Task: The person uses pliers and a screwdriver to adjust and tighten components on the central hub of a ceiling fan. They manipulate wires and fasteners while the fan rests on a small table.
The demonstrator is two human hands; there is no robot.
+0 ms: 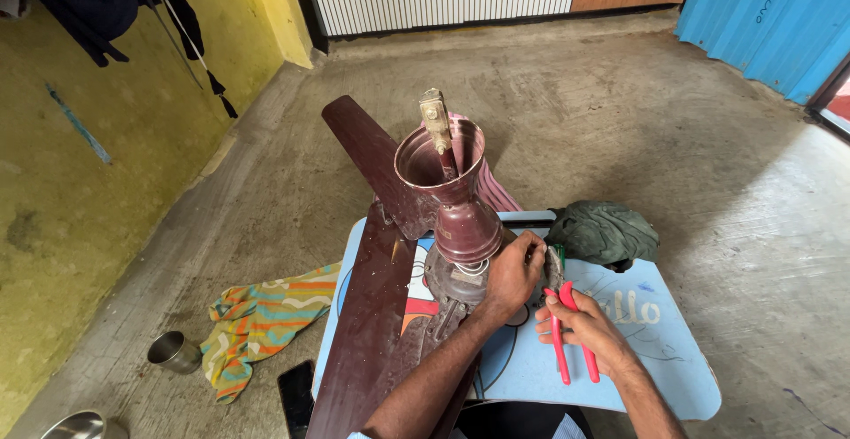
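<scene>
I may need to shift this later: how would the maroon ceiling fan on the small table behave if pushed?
The ceiling fan looks metal, so probably heavy. Its long blades overhang the blue table, so it may pivot or tip. The upright rod and loose cup could wobble.

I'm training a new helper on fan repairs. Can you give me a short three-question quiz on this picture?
1. True or false: the right hand holds red-handled pliers.
2. What does the left hand touch? A) steel cup B) the maroon ceiling fan's motor C) striped cloth
3. What lies on the light blue table beyond the hands?

Key:
1. True.
2. B.
3. A dark green cloth.
</scene>
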